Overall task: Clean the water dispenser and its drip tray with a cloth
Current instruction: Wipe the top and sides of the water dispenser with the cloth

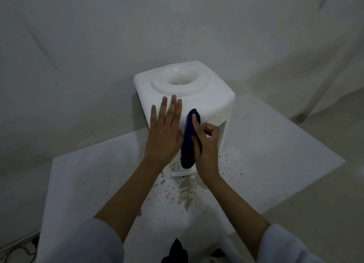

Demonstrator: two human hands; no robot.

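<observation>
A white tabletop water dispenser [212,93] stands at the back of a white table [94,180], its round bottle well on top showing no bottle. My left hand [164,132] lies flat with fingers spread against the dispenser's front left face. My right hand [205,144] presses a dark blue cloth [190,142] against the front, index finger stretched up along it. The cloth hangs down over the tap recess. Part of the white drip tray [177,172] shows below the cloth, the remainder hidden by my right wrist.
Brownish splashes and a smeared wet patch [185,193] mark the table in front of the dispenser. A pale draped sheet [78,46] covers the wall behind. Cables [21,251] lie on the floor at lower left. A dark item [176,251] sits at the table's near edge.
</observation>
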